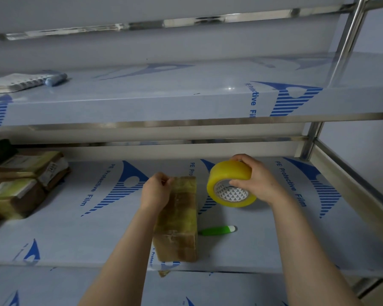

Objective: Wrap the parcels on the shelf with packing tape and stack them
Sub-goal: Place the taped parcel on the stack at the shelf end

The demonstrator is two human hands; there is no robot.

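A long brown parcel [179, 219], glossy with tape, lies lengthwise on the middle shelf [75, 235]. My left hand [157, 190] sits at its far left corner, fingers curled and pinching at the top edge. My right hand [255, 179] grips a yellow roll of packing tape [229, 184], held above the shelf just right of the parcel's far end, thumb in the core. No tape strip is visible between roll and parcel. Several taped parcels [20, 182] are stacked at the shelf's left end.
A green and white utility knife [218, 230] lies on the shelf right of the parcel. The upper shelf [186, 102] holds a stack of papers [13, 83] and a blue marker [55, 79]. A steel post [311, 142] stands at the right rear corner.
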